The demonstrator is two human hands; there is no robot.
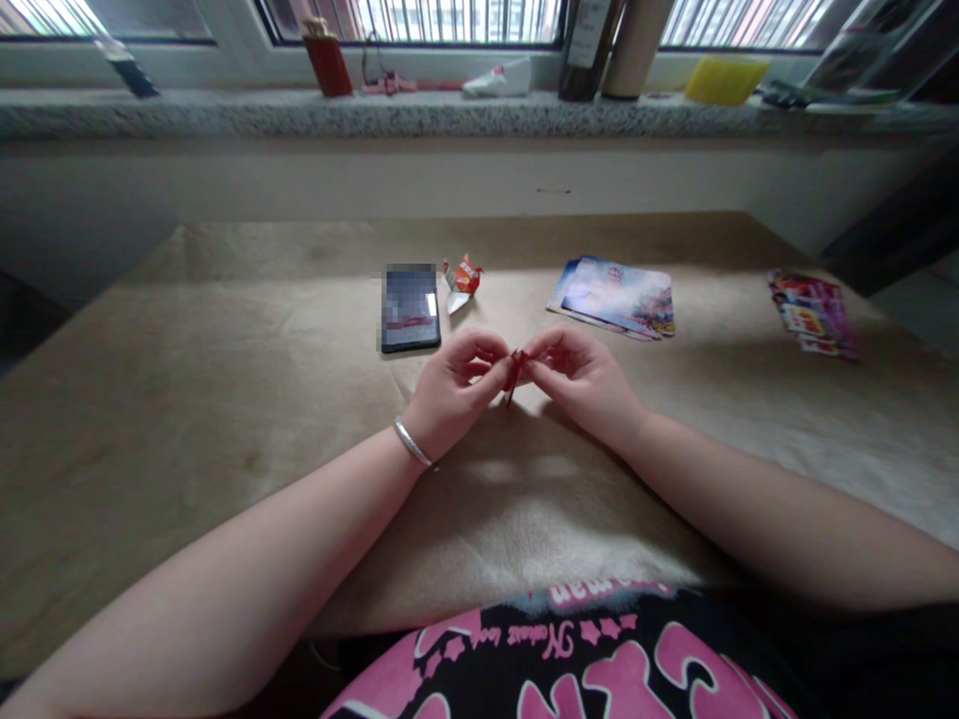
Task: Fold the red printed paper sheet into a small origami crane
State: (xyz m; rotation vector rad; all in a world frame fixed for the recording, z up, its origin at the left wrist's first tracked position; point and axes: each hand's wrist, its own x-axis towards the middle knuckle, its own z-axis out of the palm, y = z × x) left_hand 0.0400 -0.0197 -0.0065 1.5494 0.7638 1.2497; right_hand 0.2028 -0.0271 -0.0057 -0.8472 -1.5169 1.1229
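Between my two hands, a little above the table, is a small red folded piece (513, 377), thin and narrow, perhaps paper; most of it is hidden by my fingers. My left hand (466, 379) pinches its left side between thumb and fingers, and a silver bracelet (412, 443) circles that wrist. From the right, my right hand (576, 374) pinches the same piece, its fingertips almost touching the left ones. Just beyond my left hand stands an orange, red and white folded paper figure (463, 284), beside a dark phone (411, 308) lying flat.
A fanned stack of printed sheets (618, 297) lies past my right hand. Farther right are red and purple printed cards (813, 315). The table (187, 399) meets a wall with a granite sill (420, 120) holding a red bottle (328, 62), a dark bottle (588, 50) and a yellow sponge-like block (725, 80).
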